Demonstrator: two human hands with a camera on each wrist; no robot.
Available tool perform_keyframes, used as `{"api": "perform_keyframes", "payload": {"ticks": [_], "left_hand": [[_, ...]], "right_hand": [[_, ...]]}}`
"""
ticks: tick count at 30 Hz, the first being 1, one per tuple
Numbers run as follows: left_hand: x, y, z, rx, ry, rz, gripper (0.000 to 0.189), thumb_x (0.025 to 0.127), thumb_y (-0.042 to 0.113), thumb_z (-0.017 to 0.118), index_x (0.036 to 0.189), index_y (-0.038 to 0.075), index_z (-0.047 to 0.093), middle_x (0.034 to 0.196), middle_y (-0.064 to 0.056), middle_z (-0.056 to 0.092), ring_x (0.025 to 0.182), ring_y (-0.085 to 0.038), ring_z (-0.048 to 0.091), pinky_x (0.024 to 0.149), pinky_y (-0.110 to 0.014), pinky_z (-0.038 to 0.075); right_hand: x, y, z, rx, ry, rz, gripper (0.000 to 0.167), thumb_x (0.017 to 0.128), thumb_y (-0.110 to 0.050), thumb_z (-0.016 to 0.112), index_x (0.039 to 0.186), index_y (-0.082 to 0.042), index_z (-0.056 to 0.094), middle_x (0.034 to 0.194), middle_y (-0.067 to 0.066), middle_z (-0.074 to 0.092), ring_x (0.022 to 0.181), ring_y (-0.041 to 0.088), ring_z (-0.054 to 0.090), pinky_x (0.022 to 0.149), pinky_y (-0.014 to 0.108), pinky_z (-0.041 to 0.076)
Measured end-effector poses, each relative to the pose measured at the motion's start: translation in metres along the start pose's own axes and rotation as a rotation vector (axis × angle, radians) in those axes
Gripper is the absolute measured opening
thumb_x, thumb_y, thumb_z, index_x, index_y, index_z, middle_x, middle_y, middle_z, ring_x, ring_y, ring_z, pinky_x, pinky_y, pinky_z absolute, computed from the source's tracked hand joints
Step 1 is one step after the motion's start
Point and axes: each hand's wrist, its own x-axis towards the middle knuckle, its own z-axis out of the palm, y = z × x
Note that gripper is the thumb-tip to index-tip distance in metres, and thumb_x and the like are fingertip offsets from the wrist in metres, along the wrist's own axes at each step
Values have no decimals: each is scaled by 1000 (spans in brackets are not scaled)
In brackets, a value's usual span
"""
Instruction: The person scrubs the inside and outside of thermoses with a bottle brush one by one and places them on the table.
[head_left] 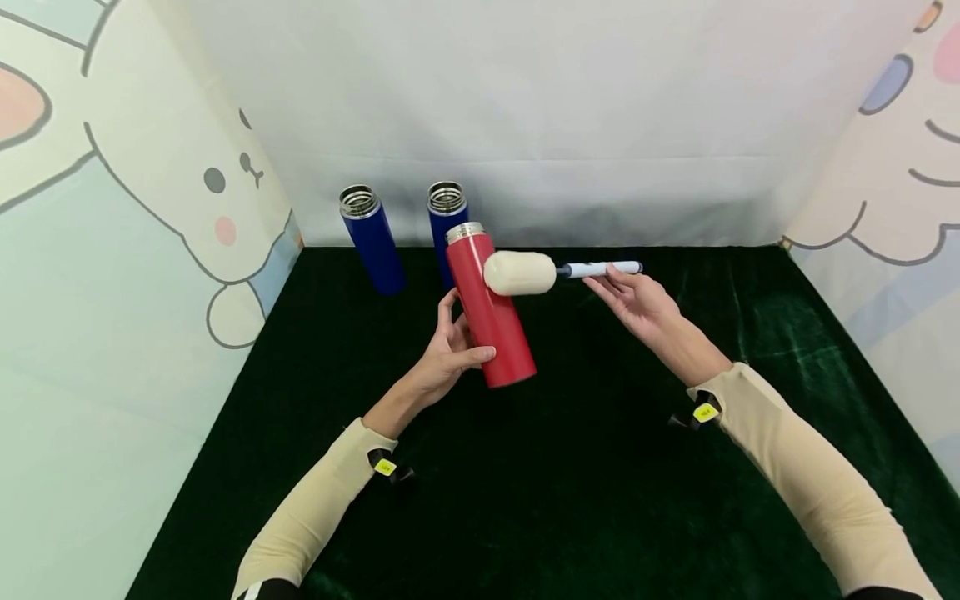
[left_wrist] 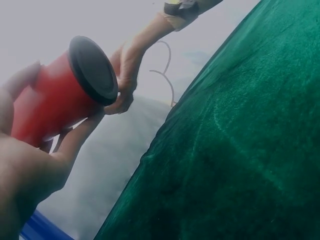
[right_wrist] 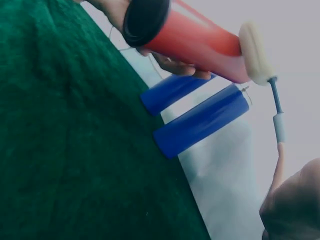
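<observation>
A red bottle (head_left: 491,317) with a bare metal mouth is held tilted in the air by my left hand (head_left: 447,354), fingers and thumb around its lower half. Its dark base (left_wrist: 92,70) faces the left wrist camera. My right hand (head_left: 637,304) pinches the pale handle (head_left: 600,269) of a bottle brush whose cream sponge head (head_left: 520,273) points left. In the head view the sponge overlaps the upper side of the red bottle; in the right wrist view it appears against the bottle near its mouth end. Contact is hard to confirm.
Two blue bottles with uncapped metal mouths stand at the back left: one blue bottle (head_left: 375,246) farther left, the other blue bottle (head_left: 442,218) partly behind the red one. Dark green cloth (head_left: 585,467) covers the table. A white curtain (head_left: 562,125) hangs behind, with cartoon-printed panels at both sides.
</observation>
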Motion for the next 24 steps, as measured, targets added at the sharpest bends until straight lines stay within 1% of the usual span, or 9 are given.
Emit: {"api": "perform_keyframes", "payload": {"ticks": [2,5,7,9,12,14,16,20,24], "left_hand": [[0,1,0,-16,-4,9,95,92,-1,58,155,40,0,157,-6,36,130,-21,55,91,-37,58],[0,2,1,-37,-4,19,95,92,-2,57,156,40,2,155,-5,36,129,-20,55,89,-35,58],[0,2,1,-43,3,20,96,91,-2,58,156,41,1,154,-5,35,129,-20,54,89,-35,57],[1,3,1,-51,9,20,97,91,-3,57,156,41,0,155,-5,34,130,-21,53,91,-35,57],[1,5,1,-65,14,19,97,92,-4,56,156,43,1,156,-6,33,133,-23,52,92,-36,57],[1,6,0,-78,5,20,96,92,-5,55,156,43,3,157,-7,33,134,-25,51,92,-37,57],[1,7,-1,-89,-10,20,96,92,-7,54,157,43,4,158,-7,32,136,-27,49,94,-37,57],[1,6,-1,-87,-55,12,98,92,-7,53,158,43,1,162,-7,27,141,-29,44,99,-40,55],[0,4,0,-86,-91,8,98,93,-8,53,158,44,2,165,-6,23,143,-30,39,101,-40,54]], "right_hand": [[-4,-4,-8,-64,-2,30,42,98,6,59,135,-13,49,133,12,57,139,20,52,115,33,45],[-8,-10,-20,-135,-13,82,34,100,4,57,130,-11,50,126,14,60,123,25,64,111,34,48],[-10,-14,-27,-174,-22,115,36,101,4,54,133,-12,47,123,16,62,112,28,69,109,37,51],[-12,-17,-33,-213,-35,146,46,103,3,51,143,-17,38,122,16,63,106,30,70,106,38,53],[-13,-20,-40,-286,-70,183,68,105,0,46,159,-27,15,122,14,63,107,29,70,104,40,55],[-14,-22,-43,-342,-96,190,78,106,-1,44,163,-31,-1,121,12,63,108,27,69,103,39,55],[-13,-24,-46,-385,-119,188,83,107,-1,43,163,-31,-10,121,10,63,110,25,69,103,38,56],[-11,-25,-49,-401,-135,175,87,107,0,43,163,-32,-15,122,9,64,110,24,70,102,38,56],[-8,-24,-44,-327,-147,154,85,106,1,45,164,-33,-8,123,12,65,115,26,68,104,37,55]]}}
